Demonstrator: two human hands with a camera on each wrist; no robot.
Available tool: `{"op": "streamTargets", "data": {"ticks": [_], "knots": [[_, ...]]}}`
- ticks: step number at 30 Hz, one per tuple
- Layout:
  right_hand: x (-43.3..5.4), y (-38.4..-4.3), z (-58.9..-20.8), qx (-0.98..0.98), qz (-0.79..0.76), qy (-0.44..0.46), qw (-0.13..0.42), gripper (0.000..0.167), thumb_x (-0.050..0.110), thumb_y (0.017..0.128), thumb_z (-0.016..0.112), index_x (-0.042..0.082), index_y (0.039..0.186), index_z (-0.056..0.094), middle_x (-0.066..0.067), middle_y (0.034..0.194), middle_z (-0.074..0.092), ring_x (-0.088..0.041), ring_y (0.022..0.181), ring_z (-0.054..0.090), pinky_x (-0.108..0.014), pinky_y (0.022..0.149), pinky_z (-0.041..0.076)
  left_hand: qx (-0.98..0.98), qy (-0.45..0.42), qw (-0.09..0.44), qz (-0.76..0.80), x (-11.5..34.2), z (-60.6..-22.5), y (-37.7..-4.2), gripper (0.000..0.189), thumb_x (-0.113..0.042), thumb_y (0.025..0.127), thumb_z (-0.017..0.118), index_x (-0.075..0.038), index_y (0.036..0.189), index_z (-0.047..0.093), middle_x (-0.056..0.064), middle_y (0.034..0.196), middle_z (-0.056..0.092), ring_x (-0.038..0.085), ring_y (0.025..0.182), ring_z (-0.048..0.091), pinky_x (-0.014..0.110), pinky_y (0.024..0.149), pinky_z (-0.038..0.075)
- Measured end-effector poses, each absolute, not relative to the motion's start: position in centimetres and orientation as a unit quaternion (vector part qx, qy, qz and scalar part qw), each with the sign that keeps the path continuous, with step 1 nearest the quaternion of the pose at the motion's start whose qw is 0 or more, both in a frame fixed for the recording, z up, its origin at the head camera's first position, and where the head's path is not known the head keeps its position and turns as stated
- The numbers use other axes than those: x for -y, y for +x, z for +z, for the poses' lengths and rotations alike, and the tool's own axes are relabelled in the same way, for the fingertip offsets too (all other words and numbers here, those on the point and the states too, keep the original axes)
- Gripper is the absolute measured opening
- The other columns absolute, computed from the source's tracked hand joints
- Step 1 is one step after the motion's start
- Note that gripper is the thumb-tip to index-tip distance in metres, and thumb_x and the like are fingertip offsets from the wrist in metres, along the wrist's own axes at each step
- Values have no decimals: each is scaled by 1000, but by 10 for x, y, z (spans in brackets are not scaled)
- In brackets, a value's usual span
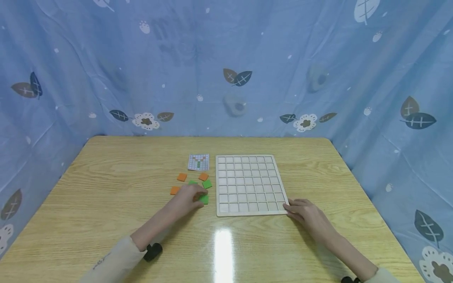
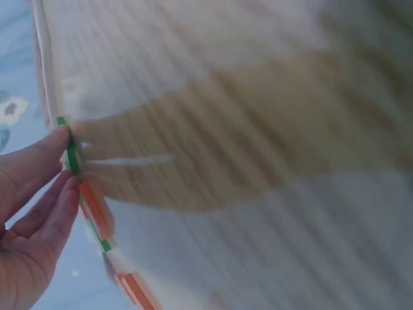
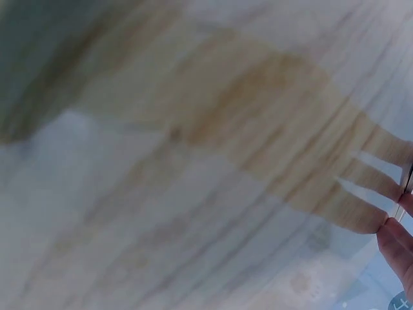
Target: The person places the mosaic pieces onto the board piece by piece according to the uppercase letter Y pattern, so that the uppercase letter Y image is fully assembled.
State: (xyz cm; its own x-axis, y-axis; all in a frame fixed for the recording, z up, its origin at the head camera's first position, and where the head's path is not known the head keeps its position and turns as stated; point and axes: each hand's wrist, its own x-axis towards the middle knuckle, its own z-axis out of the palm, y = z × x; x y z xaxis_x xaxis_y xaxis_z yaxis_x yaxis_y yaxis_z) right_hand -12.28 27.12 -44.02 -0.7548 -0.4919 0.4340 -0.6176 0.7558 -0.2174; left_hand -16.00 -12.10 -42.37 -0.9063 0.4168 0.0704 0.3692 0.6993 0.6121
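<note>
My left hand (image 1: 186,197) is left of the board, thumb and fingertips pinching a green square tile (image 1: 204,199) at the table surface. The left wrist view shows this tile (image 2: 72,157) edge-on between the fingertips. Around that hand lie orange tiles (image 1: 182,177) and two other green tiles (image 1: 207,184), one partly hidden behind the fingers. At the near right corner of a pale gridded board (image 1: 217,184), my right hand (image 1: 311,218) grips the edge between thumb and fingers. The board lies flat, with no tiles in its cells.
Behind the tiles is a small pattern card (image 1: 191,162), printed with a grid and a Y shape in orange and green. A wooden table (image 1: 116,177) carries everything. Blue patterned curtain (image 1: 198,78) hangs along its back and sides.
</note>
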Motion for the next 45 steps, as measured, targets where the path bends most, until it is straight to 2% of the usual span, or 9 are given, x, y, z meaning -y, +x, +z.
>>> {"op": "streamTargets", "data": {"ticks": [6, 11, 18, 24, 29, 45], "knots": [[-272, -122, -440, 919, 177, 300, 185, 31, 3, 73, 80, 3, 103, 74, -15, 106, 70, -33, 95, 66, -44, 77, 55, -915, 225, 30, 334, 124, -425, -163, 35, -1, 73, 80, 4, 106, 70, 12, 102, 68, 24, 94, 64, 31, 81, 54], [-273, -121, -441, 918, 173, 300, 192, 30, 4, 72, 80, 2, 102, 74, -15, 104, 70, -33, 92, 66, -45, 76, 55, -911, 253, 14, 325, 124, -427, -164, 27, -1, 73, 80, 2, 99, 72, 10, 99, 68, 24, 95, 63, 31, 82, 54], [-273, -122, -443, 916, 180, 303, 189, 29, 4, 73, 80, 2, 101, 74, -16, 104, 70, -32, 92, 66, -43, 76, 56, -918, 256, 10, 303, 122, -426, -164, 22, -11, 75, 82, -4, 95, 74, 1, 90, 69, 14, 85, 61, 28, 76, 52], [-273, -122, -443, 917, 185, 301, 187, 29, 4, 73, 80, 3, 101, 75, -16, 106, 70, -31, 93, 66, -43, 77, 56, -903, 263, 18, 339, 116, -422, -167, 22, -11, 77, 80, -3, 97, 74, 4, 89, 71, 10, 77, 65, 19, 69, 53], [-273, -123, -443, 916, 184, 302, 190, 29, 4, 73, 80, 2, 101, 75, -15, 105, 70, -31, 93, 66, -43, 77, 56, -890, 261, 21, 374, 106, -414, -167, 21, -12, 77, 80, -4, 96, 76, 3, 86, 72, 9, 73, 66, 17, 67, 53], [-271, -122, -446, 910, 184, 311, 202, 28, 2, 71, 80, 2, 99, 75, -16, 103, 70, -31, 90, 67, -44, 76, 55, -871, 265, 28, 412, 77, -408, -170, 22, -10, 77, 81, -3, 96, 75, 3, 86, 67, 11, 75, 63, 18, 68, 53]]}}
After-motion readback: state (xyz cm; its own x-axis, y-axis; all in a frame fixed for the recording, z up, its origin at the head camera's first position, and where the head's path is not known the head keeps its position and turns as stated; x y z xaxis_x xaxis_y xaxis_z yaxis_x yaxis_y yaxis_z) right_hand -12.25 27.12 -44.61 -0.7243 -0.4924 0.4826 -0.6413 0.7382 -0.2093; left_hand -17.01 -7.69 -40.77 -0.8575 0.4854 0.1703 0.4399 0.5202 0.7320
